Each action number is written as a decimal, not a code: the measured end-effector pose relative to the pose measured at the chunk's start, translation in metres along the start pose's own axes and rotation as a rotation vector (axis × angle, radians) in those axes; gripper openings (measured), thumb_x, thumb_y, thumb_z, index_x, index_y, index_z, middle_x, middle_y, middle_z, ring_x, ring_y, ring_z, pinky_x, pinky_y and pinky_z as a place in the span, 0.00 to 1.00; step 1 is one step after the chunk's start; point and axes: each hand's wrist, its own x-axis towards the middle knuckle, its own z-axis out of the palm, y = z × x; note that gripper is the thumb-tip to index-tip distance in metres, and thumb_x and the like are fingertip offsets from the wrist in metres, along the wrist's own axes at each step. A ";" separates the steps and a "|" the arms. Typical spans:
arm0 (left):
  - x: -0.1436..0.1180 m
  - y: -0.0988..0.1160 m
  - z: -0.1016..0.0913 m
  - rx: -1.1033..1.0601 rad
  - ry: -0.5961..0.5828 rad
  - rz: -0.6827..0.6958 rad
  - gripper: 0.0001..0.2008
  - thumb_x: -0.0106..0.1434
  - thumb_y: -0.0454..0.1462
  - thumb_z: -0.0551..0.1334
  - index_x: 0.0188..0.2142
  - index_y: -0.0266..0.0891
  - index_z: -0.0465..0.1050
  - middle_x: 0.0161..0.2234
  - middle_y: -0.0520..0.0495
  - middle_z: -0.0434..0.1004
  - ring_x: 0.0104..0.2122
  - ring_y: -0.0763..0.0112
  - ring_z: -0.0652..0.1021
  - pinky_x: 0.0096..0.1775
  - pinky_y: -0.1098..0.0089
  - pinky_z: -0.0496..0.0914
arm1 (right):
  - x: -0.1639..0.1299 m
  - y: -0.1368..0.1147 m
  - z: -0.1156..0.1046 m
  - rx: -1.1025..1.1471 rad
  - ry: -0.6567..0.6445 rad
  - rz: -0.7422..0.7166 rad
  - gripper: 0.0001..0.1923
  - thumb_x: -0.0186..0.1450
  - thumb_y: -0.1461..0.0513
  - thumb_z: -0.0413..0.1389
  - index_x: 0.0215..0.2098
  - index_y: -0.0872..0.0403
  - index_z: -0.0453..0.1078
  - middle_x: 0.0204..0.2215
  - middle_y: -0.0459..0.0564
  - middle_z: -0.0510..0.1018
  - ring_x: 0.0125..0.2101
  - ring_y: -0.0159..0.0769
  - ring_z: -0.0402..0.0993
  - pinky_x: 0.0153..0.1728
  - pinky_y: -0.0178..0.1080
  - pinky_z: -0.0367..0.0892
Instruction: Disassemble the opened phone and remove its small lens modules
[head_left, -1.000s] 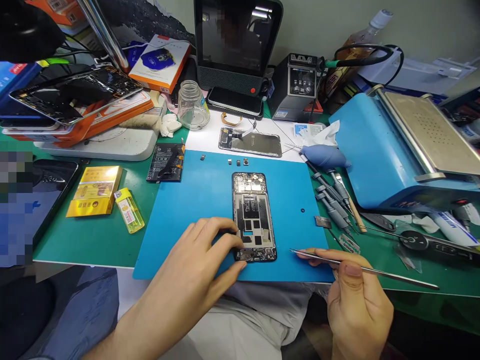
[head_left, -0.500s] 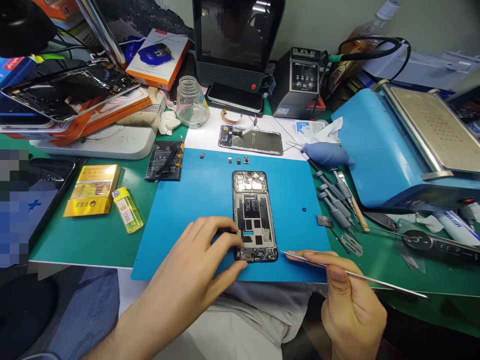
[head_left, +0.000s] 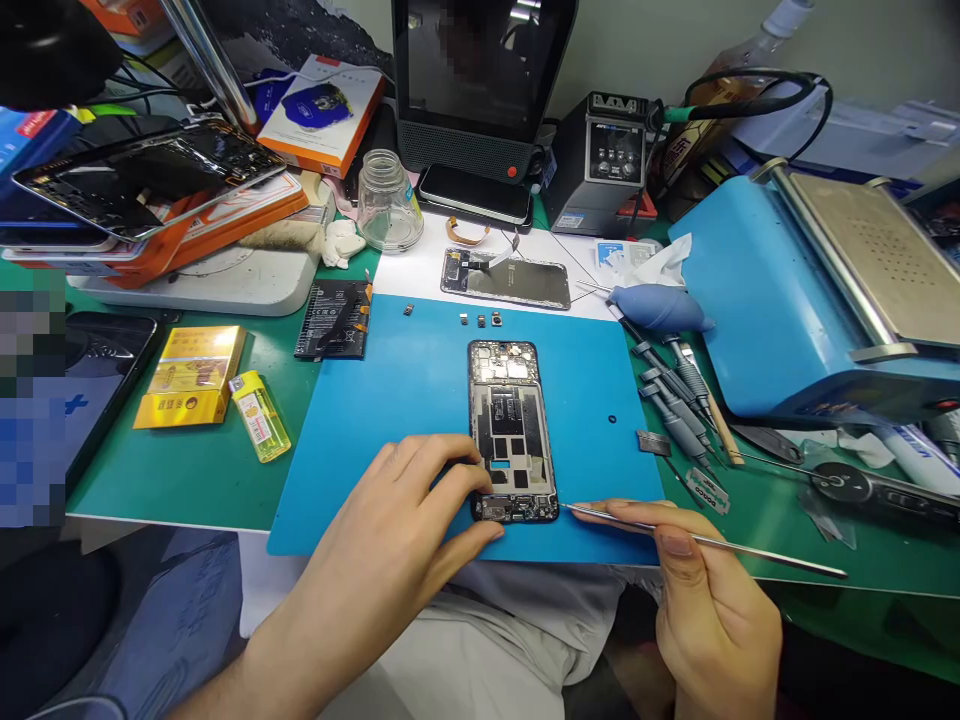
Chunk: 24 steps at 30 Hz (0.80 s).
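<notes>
An opened phone frame [head_left: 513,430] with bare circuit boards lies upright on the blue mat [head_left: 405,390]. My left hand [head_left: 405,520] grips its lower left corner, fingers bent against the left edge and thumb at the bottom edge. Pinched in my right hand [head_left: 701,580] is a thin metal pick [head_left: 750,551]. The pick's pointed tip is at the frame's lower right corner; whether it touches cannot be made out. Above the frame sit several small camera modules [head_left: 496,319], and a tiny black ring [head_left: 612,419] lies to its right.
A loose battery [head_left: 334,320] and a detached screen [head_left: 506,278] lie behind the mat's edge. To the right are several screwdrivers [head_left: 679,425], a blue air blower [head_left: 656,307], a razor blade [head_left: 708,491] and a blue heating machine [head_left: 757,300]. A yellow lighter [head_left: 260,416] lies left.
The pick's tip has come closer to the frame's lower right corner. My left thumb has slid slightly right along the bottom edge. The whole view has shifted slightly.
</notes>
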 end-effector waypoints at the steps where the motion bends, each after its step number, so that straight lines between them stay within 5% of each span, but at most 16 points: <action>1: 0.000 0.000 0.000 0.011 0.000 0.007 0.10 0.82 0.41 0.63 0.59 0.46 0.68 0.58 0.45 0.76 0.55 0.55 0.77 0.50 0.54 0.72 | 0.000 0.000 0.000 0.002 -0.001 0.009 0.15 0.84 0.58 0.53 0.51 0.46 0.83 0.46 0.47 0.87 0.46 0.39 0.87 0.52 0.40 0.81; 5: 0.002 0.000 0.000 0.026 0.015 0.027 0.14 0.82 0.39 0.61 0.64 0.47 0.68 0.58 0.45 0.75 0.55 0.55 0.77 0.49 0.54 0.72 | 0.001 -0.002 -0.001 0.005 0.008 0.034 0.15 0.84 0.56 0.54 0.50 0.47 0.83 0.44 0.48 0.87 0.45 0.39 0.87 0.50 0.38 0.82; 14: 0.005 0.006 -0.001 0.068 0.046 0.062 0.07 0.81 0.38 0.62 0.57 0.45 0.72 0.53 0.43 0.77 0.50 0.54 0.78 0.42 0.55 0.73 | -0.001 -0.001 -0.002 -0.002 0.048 0.046 0.14 0.83 0.55 0.56 0.47 0.50 0.84 0.44 0.51 0.86 0.45 0.42 0.87 0.48 0.39 0.83; 24: 0.005 0.003 -0.001 0.030 0.046 0.051 0.07 0.81 0.38 0.63 0.56 0.45 0.72 0.53 0.44 0.76 0.52 0.54 0.77 0.45 0.55 0.75 | 0.005 -0.007 0.001 -0.001 0.014 0.012 0.15 0.83 0.56 0.55 0.47 0.47 0.84 0.42 0.48 0.87 0.45 0.39 0.87 0.51 0.38 0.83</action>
